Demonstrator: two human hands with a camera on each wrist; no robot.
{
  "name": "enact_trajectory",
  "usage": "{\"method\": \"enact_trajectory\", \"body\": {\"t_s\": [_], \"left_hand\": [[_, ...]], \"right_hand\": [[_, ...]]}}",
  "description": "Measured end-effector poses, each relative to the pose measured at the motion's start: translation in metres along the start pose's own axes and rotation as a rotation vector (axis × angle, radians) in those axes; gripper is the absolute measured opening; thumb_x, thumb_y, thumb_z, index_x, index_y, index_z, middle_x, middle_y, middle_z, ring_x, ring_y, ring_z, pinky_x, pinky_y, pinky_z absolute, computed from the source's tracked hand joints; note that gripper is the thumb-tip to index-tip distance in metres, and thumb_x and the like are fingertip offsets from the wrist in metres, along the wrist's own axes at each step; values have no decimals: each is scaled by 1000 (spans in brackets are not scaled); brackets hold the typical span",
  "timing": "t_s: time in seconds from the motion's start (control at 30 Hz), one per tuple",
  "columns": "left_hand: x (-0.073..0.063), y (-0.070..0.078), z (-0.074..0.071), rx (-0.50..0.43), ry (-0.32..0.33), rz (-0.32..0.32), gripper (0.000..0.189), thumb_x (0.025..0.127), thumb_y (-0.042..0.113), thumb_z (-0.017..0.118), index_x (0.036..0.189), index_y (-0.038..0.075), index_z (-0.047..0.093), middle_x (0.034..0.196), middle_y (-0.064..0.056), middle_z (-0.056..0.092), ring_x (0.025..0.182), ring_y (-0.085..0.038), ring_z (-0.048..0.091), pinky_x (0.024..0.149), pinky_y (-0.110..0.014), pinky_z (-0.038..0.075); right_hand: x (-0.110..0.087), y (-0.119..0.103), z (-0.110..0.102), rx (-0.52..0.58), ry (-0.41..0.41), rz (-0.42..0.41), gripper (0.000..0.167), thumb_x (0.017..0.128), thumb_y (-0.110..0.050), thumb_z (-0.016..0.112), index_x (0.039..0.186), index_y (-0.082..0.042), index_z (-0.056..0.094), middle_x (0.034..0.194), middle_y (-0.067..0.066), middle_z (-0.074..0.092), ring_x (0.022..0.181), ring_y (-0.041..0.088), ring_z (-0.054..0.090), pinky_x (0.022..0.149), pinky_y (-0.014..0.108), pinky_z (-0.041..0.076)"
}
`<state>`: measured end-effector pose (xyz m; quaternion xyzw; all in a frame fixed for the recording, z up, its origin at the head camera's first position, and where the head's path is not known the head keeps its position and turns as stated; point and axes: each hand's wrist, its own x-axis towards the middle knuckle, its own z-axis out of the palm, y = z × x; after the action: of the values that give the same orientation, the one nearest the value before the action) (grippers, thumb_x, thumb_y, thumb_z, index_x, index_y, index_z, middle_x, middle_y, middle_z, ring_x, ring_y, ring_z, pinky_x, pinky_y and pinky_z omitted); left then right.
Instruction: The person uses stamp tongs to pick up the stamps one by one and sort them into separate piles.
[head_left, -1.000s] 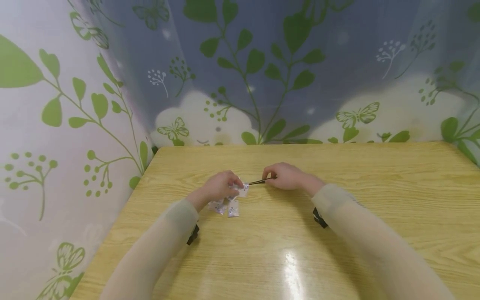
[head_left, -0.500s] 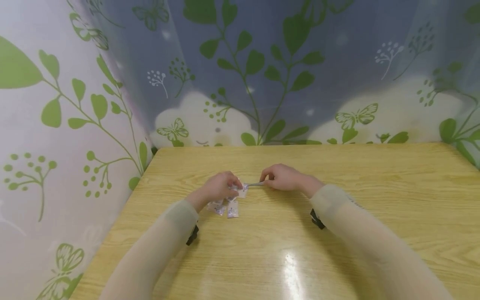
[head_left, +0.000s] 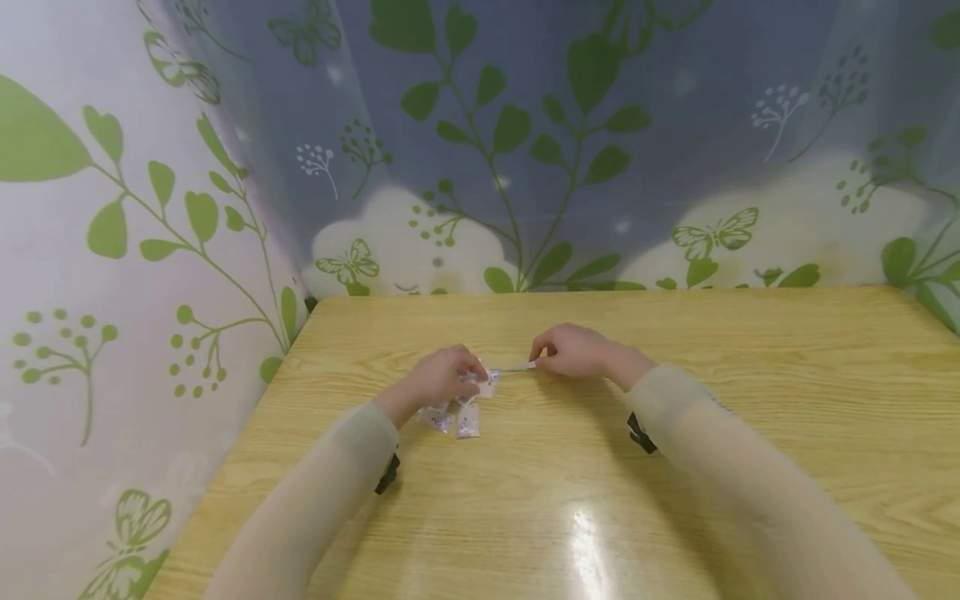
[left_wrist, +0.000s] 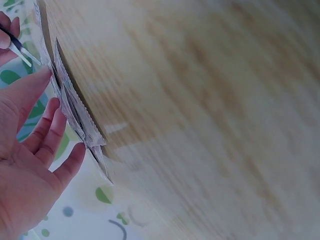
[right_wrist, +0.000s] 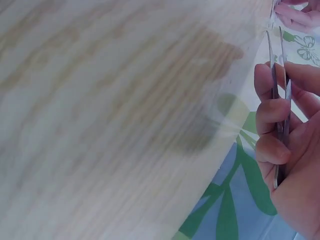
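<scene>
My right hand [head_left: 572, 350] grips a pair of slim metal tweezers [right_wrist: 286, 117] between thumb and curled fingers. The tweezers' two prongs stand apart in the right wrist view, and their tips reach the edge of a packet beside the left thumb in the head view. My left hand [head_left: 442, 375] is over a small cluster of flat packets [head_left: 468, 419] with purple print, its loosely bent fingers and thumb touching them. Seen by the left wrist camera, several thin packets [left_wrist: 82, 115] with a serrated edge overlap one another close on the table under the fingertips. The hand hides part of the cluster.
The packets lie on a light wood-grain table [head_left: 525, 500] left of its middle. A patterned cloth wall [head_left: 480, 167] with leaves and butterflies rises at the back edge, and a white one [head_left: 75, 275] stands along the left. Both wrists carry black camera mounts.
The tweezers have turned slightly in my right hand, from a dark side to a lighter one, and that hand shifts a little. The left hand stays on the packets.
</scene>
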<state>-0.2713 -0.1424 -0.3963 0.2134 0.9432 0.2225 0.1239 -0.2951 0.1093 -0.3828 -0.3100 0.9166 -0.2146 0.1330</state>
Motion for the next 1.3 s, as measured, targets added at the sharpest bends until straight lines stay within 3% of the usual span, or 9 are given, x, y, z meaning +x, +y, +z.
{"method": "enact_trajectory", "body": {"t_s": [0.27, 0.53, 0.83, 1.07, 1.3], "left_hand": [[1, 2, 0, -2, 1, 12, 13, 88, 18, 72, 101, 19, 72, 115, -1, 60, 106, -23, 57, 91, -42, 46], [3, 5, 1, 20, -1, 16, 12, 88, 18, 72, 100, 19, 73, 113, 0, 60, 106, -23, 57, 90, -41, 46], [2, 3, 2, 14, 6, 23, 11, 88, 17, 72, 99, 18, 72, 113, 0, 60, 104, -22, 57, 89, -41, 46], [0, 1, -2, -6, -7, 34, 13, 88, 15, 72, 100, 17, 72, 111, -1, 61, 102, -22, 57, 89, -41, 47], [-3, -1, -11, -33, 23, 87, 16, 90, 11, 69, 105, 11, 72, 99, -2, 63, 88, -18, 57, 78, -35, 48]], "right_hand": [[5, -2, 7, 38, 24, -53, 17, 95, -17, 59, 104, -8, 71, 67, -2, 60, 61, 12, 51, 63, 31, 42], [7, -4, 10, 26, 25, -52, 17, 97, -20, 59, 105, -10, 71, 66, -2, 61, 57, 11, 50, 60, 30, 42], [5, -3, 11, -22, 51, -90, 12, 96, -15, 61, 100, -10, 71, 68, -1, 61, 64, 12, 52, 70, 34, 44], [7, -3, 12, -40, 67, -119, 11, 96, -13, 60, 100, -10, 70, 68, 0, 61, 62, 12, 52, 70, 36, 44], [-1, -3, 7, -51, 111, -113, 14, 97, -13, 59, 104, -10, 70, 91, 3, 68, 78, 17, 59, 77, 40, 47]]}}
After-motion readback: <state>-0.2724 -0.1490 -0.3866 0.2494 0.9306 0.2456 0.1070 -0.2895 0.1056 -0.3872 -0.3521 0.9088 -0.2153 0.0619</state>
